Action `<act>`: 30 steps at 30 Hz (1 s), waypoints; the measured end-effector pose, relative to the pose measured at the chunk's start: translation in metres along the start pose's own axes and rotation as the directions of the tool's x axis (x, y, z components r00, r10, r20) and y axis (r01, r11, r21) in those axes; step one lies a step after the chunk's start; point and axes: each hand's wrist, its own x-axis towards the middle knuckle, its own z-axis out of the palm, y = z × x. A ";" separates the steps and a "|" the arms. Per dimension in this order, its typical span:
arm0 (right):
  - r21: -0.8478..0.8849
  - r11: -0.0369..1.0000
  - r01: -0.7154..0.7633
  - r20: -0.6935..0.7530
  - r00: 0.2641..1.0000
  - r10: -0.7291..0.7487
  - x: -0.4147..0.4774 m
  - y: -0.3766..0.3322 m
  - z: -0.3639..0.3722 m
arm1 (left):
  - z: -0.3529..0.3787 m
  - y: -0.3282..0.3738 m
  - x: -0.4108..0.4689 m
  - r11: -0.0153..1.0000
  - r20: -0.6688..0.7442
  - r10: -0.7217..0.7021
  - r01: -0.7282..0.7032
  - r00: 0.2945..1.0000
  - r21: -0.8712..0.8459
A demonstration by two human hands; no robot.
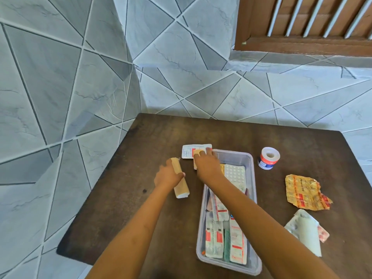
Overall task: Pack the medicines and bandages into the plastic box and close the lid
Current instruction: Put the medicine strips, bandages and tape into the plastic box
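My left hand [168, 176] wraps its fingers [180, 174] around a tan rolled bandage [179, 178] that lies on the dark wooden bench [124, 178], just to the left of the clear plastic box [254, 190]. The roll points away from me at a slight tilt, its white end nearest me. My right hand [208, 166] reaches over the far left corner of the box, fingers [209, 152] pressed down on a small tan packet [197, 156] that overlaps a white and blue blister strip [189, 151] lying on the bench against the box's far left corner. Whether these fingers are pinching the packet or only resting on it I cannot tell.

The box is open and sits lengthwise in front of me, already holding medicines: a white blister sheet of round tablets [235, 174] at the far end, with a sliver of yellow showing beside it under my wrist, and several white strips with red labels [214, 241] and a green strip [227, 246] at the near end.

To the right of the box, a roll of white tape with a red and blue band [268, 158] stands upright near its far corner. Further right lies a crumpled gold foil strip [302, 193], and nearer me a silver blister pack under a white sheet [306, 231], with a small pink and red piece [323, 234] at its right edge. Grey tiled walls [80, 77] rise behind the bench.
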 end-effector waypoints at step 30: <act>0.046 0.980 -0.193 -0.060 0.979 0.195 -0.045 0.092 -0.005 | 0.010 0.092 -0.043 0.895 0.268 0.406 -0.439 0.874 0.075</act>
